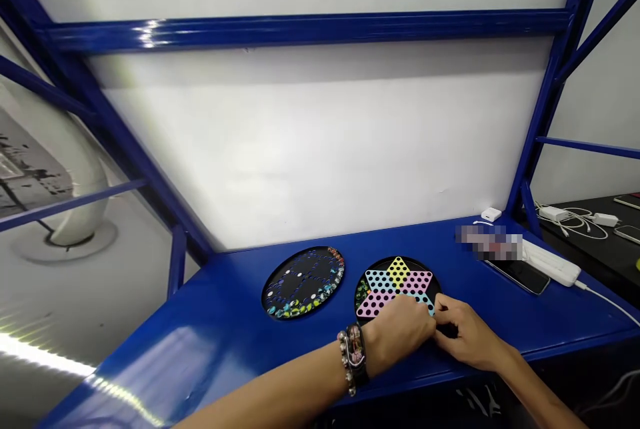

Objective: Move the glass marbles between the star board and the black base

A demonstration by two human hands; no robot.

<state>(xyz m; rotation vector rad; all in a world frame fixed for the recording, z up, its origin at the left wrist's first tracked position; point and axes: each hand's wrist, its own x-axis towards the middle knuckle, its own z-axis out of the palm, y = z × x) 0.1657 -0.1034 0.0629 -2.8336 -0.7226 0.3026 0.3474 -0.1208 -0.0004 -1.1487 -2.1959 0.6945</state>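
Observation:
A round black Chinese checkers board with a coloured star panel (399, 272) of yellow, pink and light blue points lies on the blue table. My left hand (403, 327), with a bracelet and a smart band at the wrist, is closed over the board's near part, its fingertips mostly hidden. My right hand (465, 332) is at the board's lower right edge, thumb and index finger bent into a pinch. The fingertips of both hands meet there; what they hold, if anything, cannot be made out. Green marbles (362, 291) lie along the board's left rim.
Left of the board, a round black tray (266, 287) has coloured glass marbles (295, 309) around its rim. At the right lie a phone (520, 275), a white power strip (553, 262) with a cable, and a small white charger (491, 214). Blue frame bars (310, 30) surround the table.

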